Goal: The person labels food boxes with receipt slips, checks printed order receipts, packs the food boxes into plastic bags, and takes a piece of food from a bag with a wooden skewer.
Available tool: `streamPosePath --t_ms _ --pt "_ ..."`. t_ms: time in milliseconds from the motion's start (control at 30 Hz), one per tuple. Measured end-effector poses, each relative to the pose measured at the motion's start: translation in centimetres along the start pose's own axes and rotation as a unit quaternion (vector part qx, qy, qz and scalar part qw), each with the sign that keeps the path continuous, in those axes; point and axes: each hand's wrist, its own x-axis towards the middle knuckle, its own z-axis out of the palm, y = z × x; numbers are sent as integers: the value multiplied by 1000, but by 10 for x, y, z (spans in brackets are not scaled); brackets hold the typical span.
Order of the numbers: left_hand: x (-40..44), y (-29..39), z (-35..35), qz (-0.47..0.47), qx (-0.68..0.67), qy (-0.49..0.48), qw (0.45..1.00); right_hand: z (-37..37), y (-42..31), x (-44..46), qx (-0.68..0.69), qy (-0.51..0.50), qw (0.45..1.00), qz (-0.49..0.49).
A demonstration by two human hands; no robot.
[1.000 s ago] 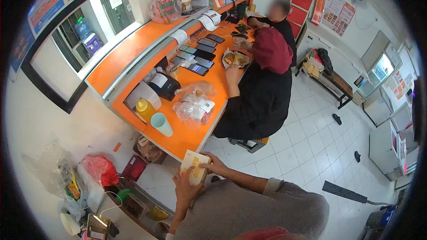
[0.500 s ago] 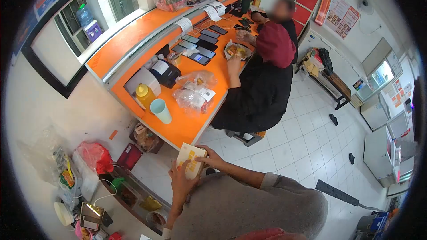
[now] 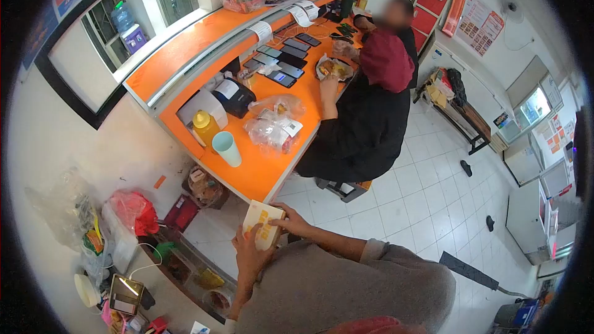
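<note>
A small pale yellow box (image 3: 263,223) with orange print is held between my two hands, close to my body and just off the near corner of the orange counter (image 3: 250,180). My left hand (image 3: 250,253) grips its left and lower side. On the right edge of the box are the closed fingers of my right hand (image 3: 292,221). Nearest on the counter stand a light blue cup (image 3: 227,149) and a yellow squeeze bottle (image 3: 205,126), with a clear plastic bag (image 3: 272,131) beside them.
A person in a maroon head covering (image 3: 387,62) sits at the counter by a plate of food (image 3: 335,68); another person sits beyond. Several phones (image 3: 281,79) lie there. Plastic bags (image 3: 135,210) and a cluttered side surface are at lower left. A bench (image 3: 461,108) stands right.
The box and both hands sit slightly further left in the view than a second ago, still together. The camera view has shifted a little.
</note>
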Motion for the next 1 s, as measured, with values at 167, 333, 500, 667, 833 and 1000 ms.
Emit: streamPosePath --t_ms 167,333,500,667,833,1000 --pt "0 9 -3 -11 -7 -13 1000 -3 9 1 -3 12 1000 7" --pt "0 12 -6 0 -12 -18 1000 -4 6 -2 -3 18 1000 7" --pt "0 9 -2 10 -6 3 1000 -3 1 -5 13 14 1000 5" --pt "3 5 -1 39 5 16 999 -4 8 1 -5 23 1000 0" --pt "-1 14 -11 -3 -13 0 1000 2 -10 -6 -11 26 999 23" --pt "2 10 -10 -6 -15 6 1000 -1 2 4 -21 -2 999 40"
